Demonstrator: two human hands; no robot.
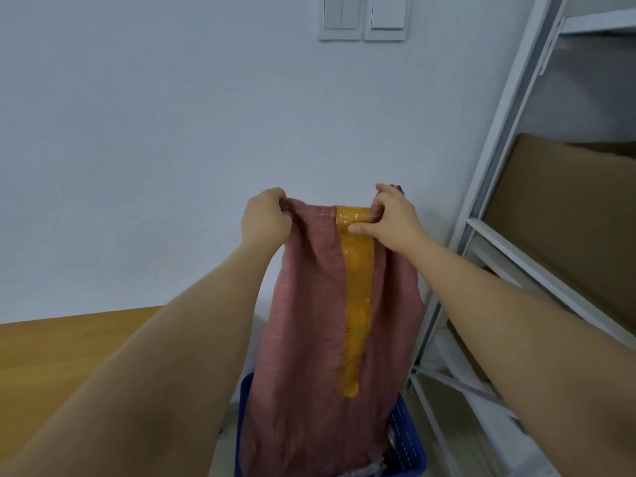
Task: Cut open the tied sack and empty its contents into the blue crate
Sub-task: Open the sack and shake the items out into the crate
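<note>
A dusty-pink woven sack with a long yellow tape strip hangs upside down, held up high in front of me. My left hand grips its upper left corner and my right hand pinches the upper right corner at the top of the tape. The sack's lower end drops into the blue crate on the floor. Some plastic-wrapped contents show in the crate at the sack's mouth.
A wooden tabletop lies at the lower left. A white metal shelf rack holding brown cardboard stands at the right, close to the crate. A white wall with light switches is straight ahead.
</note>
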